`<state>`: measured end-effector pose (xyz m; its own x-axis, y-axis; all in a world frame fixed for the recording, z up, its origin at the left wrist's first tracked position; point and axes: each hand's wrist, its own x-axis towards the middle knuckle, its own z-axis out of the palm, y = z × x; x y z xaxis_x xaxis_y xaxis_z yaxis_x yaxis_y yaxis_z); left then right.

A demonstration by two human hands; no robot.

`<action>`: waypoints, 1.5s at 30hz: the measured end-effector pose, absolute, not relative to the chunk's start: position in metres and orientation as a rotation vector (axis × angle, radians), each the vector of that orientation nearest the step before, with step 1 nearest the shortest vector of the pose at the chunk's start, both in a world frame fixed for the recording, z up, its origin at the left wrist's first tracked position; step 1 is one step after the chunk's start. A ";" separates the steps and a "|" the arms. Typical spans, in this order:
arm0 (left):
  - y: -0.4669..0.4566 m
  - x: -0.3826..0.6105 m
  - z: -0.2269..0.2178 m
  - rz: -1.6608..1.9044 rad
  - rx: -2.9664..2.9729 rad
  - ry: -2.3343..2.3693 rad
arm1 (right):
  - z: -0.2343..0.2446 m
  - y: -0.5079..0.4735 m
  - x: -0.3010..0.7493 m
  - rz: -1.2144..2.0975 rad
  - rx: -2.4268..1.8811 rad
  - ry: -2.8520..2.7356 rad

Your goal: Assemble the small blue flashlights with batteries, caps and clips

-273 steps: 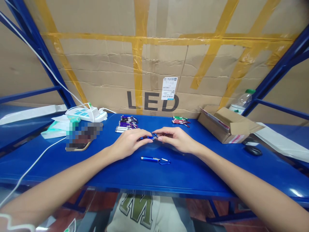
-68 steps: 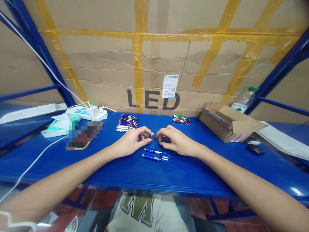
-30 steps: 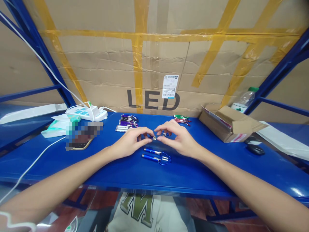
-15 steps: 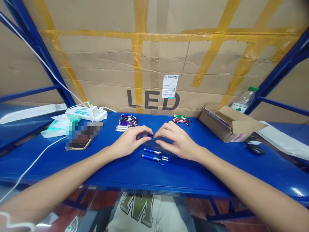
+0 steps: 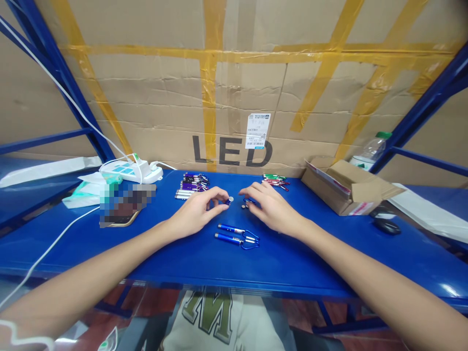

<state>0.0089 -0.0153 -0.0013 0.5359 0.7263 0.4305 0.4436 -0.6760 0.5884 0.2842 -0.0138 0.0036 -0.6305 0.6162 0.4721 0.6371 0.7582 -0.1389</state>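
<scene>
head camera view shows two bare hands over a blue table [image 5: 175, 265], near each other but not touching. the left hand [image 5: 199, 212] has its thumb and fingertips closed together, and between them it pinches a short blue tube [image 5: 229, 201], whose round silvery end looks up toward the right. the right hand [image 5: 270, 208] is half curled, with a gap between thumb and forefinger. a blue piece [image 5: 249, 200] shows partly under its fingers, and a small round silvery part [image 5: 243, 206] is near the tip of the thumb; i cannot tell if this hand grips them or only covers them.

just in front of the hands, two blue penlights [image 5: 228, 234] lie side by side on the table, their clips pointing to the right. behind the left hand there is a row of penlights [image 5: 190, 186] in purple, black and silver colours. behind the right hand lies a smaller group of green and red penlights [image 5: 273, 181].

farther to the left are a phone [image 5: 126, 217], partly pixelated, and a white power strip [image 5: 127, 171]. farther to the right stands an open carton [image 5: 336, 192], with a black mouse [image 5: 386, 225] beside it and a green-capped bottle [image 5: 371, 150] behind. at the back rises a taped cardboard wall [image 5: 164, 112] with large dark letters [image 5: 229, 151] "led".
</scene>
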 end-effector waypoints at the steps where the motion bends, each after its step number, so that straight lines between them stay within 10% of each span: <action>1: -0.015 0.009 -0.001 0.935 2.371 0.966 | 0.001 -0.011 0.286 -0.042 -0.948 -2.491; 45: -0.021 0.009 0.000 0.891 2.535 0.814 | 0.009 -0.037 0.269 -0.016 -0.557 -2.264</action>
